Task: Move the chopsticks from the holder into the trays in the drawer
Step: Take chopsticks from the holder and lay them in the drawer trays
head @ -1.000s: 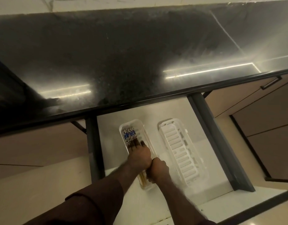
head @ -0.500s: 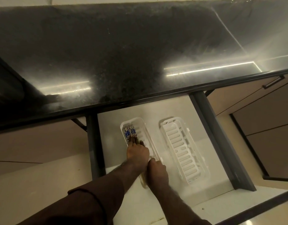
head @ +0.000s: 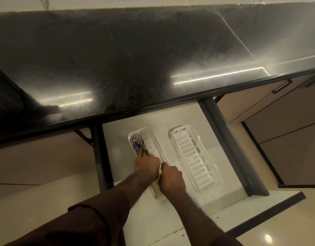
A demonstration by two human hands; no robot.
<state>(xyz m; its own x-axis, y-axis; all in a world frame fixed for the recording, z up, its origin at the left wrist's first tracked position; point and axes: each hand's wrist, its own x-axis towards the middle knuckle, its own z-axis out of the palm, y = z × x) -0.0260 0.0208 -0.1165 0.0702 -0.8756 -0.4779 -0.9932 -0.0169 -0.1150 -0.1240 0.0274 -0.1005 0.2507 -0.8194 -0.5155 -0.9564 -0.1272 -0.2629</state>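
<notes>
An open drawer (head: 178, 119) under the counter holds two white slotted trays. In the left tray (head: 152, 133) lie several chopsticks (head: 136, 143), their blue-patterned ends at the far end and their wooden tips near me. My left hand (head: 146, 164) rests on them with fingers stretched forward along the sticks. My right hand (head: 171, 178) is curled against the tray's right rim, thumb lying along it. The right tray (head: 192, 157) has nothing in it. No chopstick holder is in view.
A glossy black countertop (head: 117, 59) overhangs the drawer's back. Dark grey drawer sides (head: 229, 148) stand left and right. Beige cabinet fronts with a dark handle (head: 281, 87) are at the right, and pale floor lies below.
My left hand slid slightly forward along the chopsticks, fingers reaching nearer the blue ends. My right hand shifted a little right, from over the sticks' near ends to the tray's rim.
</notes>
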